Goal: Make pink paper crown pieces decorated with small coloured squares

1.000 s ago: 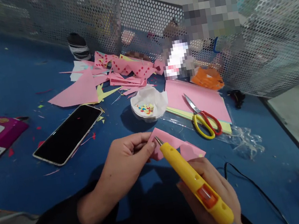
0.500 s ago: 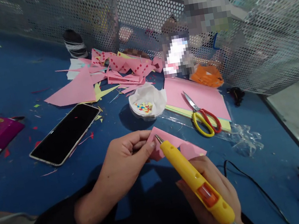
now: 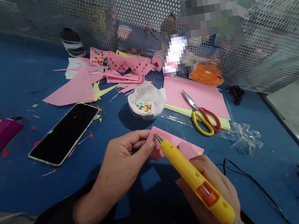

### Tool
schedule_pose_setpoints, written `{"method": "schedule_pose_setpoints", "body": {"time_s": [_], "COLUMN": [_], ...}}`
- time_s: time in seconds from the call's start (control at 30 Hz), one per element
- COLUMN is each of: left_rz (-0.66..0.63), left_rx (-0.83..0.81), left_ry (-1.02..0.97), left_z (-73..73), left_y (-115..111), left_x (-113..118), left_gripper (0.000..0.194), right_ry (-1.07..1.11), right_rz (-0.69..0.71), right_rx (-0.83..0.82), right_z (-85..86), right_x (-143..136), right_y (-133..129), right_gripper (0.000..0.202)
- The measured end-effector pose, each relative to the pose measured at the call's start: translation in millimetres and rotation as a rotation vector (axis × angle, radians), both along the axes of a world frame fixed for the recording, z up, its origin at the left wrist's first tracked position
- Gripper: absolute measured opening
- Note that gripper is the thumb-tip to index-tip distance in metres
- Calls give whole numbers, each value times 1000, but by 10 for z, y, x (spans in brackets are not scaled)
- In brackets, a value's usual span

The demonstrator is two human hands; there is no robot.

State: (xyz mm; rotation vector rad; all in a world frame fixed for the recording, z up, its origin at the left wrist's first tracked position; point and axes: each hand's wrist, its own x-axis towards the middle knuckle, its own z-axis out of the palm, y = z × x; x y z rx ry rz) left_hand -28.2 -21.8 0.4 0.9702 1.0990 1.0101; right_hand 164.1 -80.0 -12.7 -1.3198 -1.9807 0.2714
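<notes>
My left hand (image 3: 123,163) pinches the left end of a folded pink paper piece (image 3: 191,150) between thumb and fingers. In my right hand (image 3: 219,182) is a yellow hot glue gun (image 3: 181,161) with a red switch, a clear glue stick showing at its back end. Its metal nozzle points at the paper close to my left thumb; whether it touches cannot be made out. The fingers of my right hand are partly hidden behind the gun, near the paper's right end. Beyond the hands stands a bowl (image 3: 159,97) lined with white paper, holding tiny coloured bits.
Scissors (image 3: 202,119) lie on stacked coloured paper (image 3: 174,89) to the right, beside crumpled clear plastic (image 3: 246,138). A phone (image 3: 65,135) rests at left. Pink cut paper (image 3: 74,88) is piled behind it. A black cable (image 3: 252,180) crosses the blue table (image 3: 22,98) at right.
The view has shifted very slightly. Both hands keep nearly the same pose, with the glue gun's nozzle at the same spot by the left thumb.
</notes>
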Motion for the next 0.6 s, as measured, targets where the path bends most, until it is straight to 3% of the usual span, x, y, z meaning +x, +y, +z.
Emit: {"method": "schedule_pose_setpoints", "body": {"time_s": [0.6], "left_rz": [13], "left_rx": [14], "left_ry": [-69], "left_z": [8], "left_y": [-7], "left_x": [-2], "left_gripper": [18], "right_ry": [37], "right_rz": [-23], "right_rx": [-2], "right_z": [-33], "right_x": [4], "right_y": [9], "right_gripper": [11]}}
